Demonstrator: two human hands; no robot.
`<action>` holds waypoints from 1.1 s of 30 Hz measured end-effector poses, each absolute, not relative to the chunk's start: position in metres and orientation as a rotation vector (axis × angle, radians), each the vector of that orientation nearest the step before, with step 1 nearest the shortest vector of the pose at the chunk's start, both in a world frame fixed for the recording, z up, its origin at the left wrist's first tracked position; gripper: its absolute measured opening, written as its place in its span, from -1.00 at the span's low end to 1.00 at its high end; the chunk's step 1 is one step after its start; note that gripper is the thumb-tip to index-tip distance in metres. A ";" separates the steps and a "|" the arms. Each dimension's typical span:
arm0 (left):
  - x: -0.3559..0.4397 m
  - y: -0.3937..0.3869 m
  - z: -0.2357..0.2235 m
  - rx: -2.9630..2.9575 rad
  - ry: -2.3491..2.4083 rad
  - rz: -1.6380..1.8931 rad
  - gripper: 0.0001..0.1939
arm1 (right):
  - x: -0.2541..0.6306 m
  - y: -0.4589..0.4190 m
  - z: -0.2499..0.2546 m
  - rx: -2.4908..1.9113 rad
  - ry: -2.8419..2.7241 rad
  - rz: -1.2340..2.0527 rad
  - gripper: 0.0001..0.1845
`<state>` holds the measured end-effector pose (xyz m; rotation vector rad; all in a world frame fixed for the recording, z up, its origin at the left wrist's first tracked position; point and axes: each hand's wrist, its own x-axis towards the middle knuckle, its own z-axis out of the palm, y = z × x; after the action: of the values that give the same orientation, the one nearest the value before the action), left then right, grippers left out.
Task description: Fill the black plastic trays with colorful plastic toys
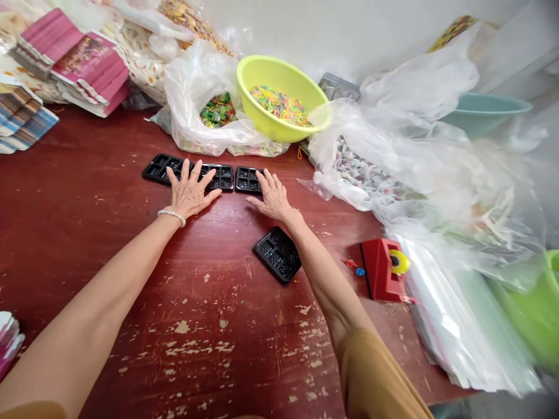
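Observation:
Black plastic compartment trays lie in a row across the dark red table. My left hand [190,189] rests with spread fingers over the left tray [156,169] and the middle tray [225,176], partly covering both. The fingertips of my right hand [274,196] touch the right end of another tray [247,179], its fingers apart and holding nothing. Nearer to me, a separate black tray [277,256] lies at an angle, partly hidden by my right forearm. A beaded bracelet [172,216] circles my left wrist.
A yellow-green bowl [286,131] of small colourful packets stands behind the trays, beside an open plastic bag [192,105] of green and red packets. Pink boxes [94,73] are stacked at back left. A red tape dispenser [379,270] and clear plastic bags [445,314] lie on the right.

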<state>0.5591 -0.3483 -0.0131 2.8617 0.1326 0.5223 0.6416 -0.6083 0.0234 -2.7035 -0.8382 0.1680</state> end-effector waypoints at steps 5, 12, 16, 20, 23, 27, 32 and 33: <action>0.530 -0.373 -0.010 2.754 0.157 0.592 -0.34 | 0.542 -0.676 0.007 -2.648 -0.902 0.200 0.38; 0.464 -0.460 -0.004 2.119 0.135 0.293 -0.56 | 0.492 -0.704 -0.009 -2.520 -0.466 0.000 0.12; 0.435 -0.505 0.009 1.518 0.105 -0.043 -0.61 | 0.494 -0.689 0.001 -2.218 -0.499 0.010 0.21; 0.420 -0.513 0.020 1.461 0.087 -0.036 -0.67 | 0.487 -0.677 0.002 -2.181 -0.648 -0.053 0.36; 0.413 -0.507 0.024 1.660 0.054 -0.008 -0.69 | 0.481 -0.671 0.000 -2.265 -0.737 -0.088 0.44; 0.409 -0.504 0.027 1.663 0.016 -0.013 -0.58 | 0.478 -0.666 -0.001 -2.238 -0.789 0.032 0.56; 0.405 -0.499 0.035 1.438 -0.025 -0.122 -0.58 | 0.477 -0.666 0.001 -1.909 -0.668 0.284 0.74; 0.403 -0.499 0.037 1.395 -0.033 -0.135 -0.59 | 0.476 -0.666 0.001 -1.846 -0.639 0.331 0.77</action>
<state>0.4035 -0.4987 0.0370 1.3952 -0.0329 -0.1348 0.4764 -0.6664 0.0013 -1.8463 -0.6386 0.3310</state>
